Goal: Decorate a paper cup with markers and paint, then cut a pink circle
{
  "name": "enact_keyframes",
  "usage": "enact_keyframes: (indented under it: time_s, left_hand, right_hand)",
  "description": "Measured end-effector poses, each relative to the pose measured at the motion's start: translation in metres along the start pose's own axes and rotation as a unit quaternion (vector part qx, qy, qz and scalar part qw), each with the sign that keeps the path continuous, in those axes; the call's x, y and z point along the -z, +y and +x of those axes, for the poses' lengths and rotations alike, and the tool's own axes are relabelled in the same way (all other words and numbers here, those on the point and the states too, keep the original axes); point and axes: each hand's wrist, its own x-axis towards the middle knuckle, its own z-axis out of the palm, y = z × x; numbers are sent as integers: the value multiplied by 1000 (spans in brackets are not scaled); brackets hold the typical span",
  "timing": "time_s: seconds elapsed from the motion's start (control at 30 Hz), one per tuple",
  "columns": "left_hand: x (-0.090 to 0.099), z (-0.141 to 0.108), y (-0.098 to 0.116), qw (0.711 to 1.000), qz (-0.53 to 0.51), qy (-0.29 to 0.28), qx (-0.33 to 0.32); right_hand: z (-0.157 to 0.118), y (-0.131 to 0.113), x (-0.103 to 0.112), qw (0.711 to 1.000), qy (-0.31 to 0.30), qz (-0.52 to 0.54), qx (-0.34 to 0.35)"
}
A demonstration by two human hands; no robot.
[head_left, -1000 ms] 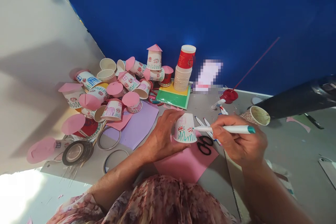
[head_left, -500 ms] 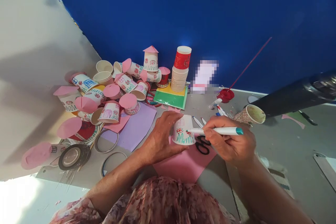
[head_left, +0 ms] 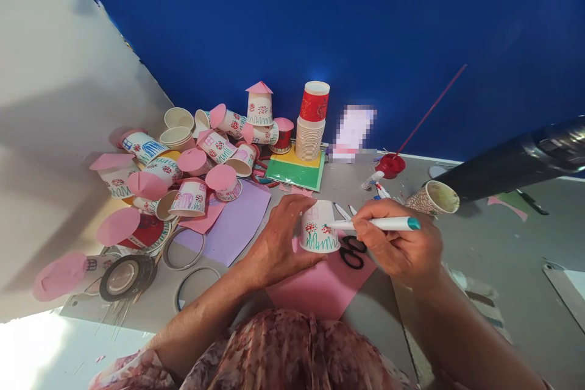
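White paper cup [head_left: 319,226], upside down on the pink paper sheet [head_left: 320,283], sits mid-table [head_left: 503,268] w/ the left hand [head_left: 278,242] wrapped round its 9 o'clock side, grip closed on the cup wall. Right hand [head_left: 397,250] at 3 o'clock, fingers pinched shut round a teal-capped marker [head_left: 379,224], tip touching the cup's side.

Progress, as I read it: red flowers + green grass strokes already on the cup face; a faint pink window near the top. No pink cone roof on it yet, unlike the finished cup houses [head_left: 192,158] heaped at 10 o'clock. So drawing looks nearly done, roof left. Stack of blank cups [head_left: 311,134] at 12 o'clock suggests more to go.

Black scissors [head_left: 353,251] lie just beside the cup at 4 o'clock, partly under the right hand. Tape rolls [head_left: 125,277] at 8 o'clock, purple sheet [head_left: 233,222] btwn heap and cup.

Vs 0.5 s ago: barely any change. Marker tip sits at abt the same spot on the cup, left-hand hold same; view shifted slightly.
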Motion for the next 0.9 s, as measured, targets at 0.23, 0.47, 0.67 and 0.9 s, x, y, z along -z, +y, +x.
enact_keyframes:
  time_s: [0.23,0.47,0.67,0.9]
  left_hand:
    - [0,-1,-1,1000,7,2,-1]
    - [-1,0,-1,1000,0,3,4]
    - [0,0,-1,1000,4,3,4]
    - [0,0,0,1000,-20,7,22]
  right_hand:
    - [2,-3,3,1000,5,-13,-20]
    - [2,0,3,1000,5,-13,-13]
    - [2,-2,4,1000,8,-6,-25]
    - [4,-5,6,999,19,-28,-34]
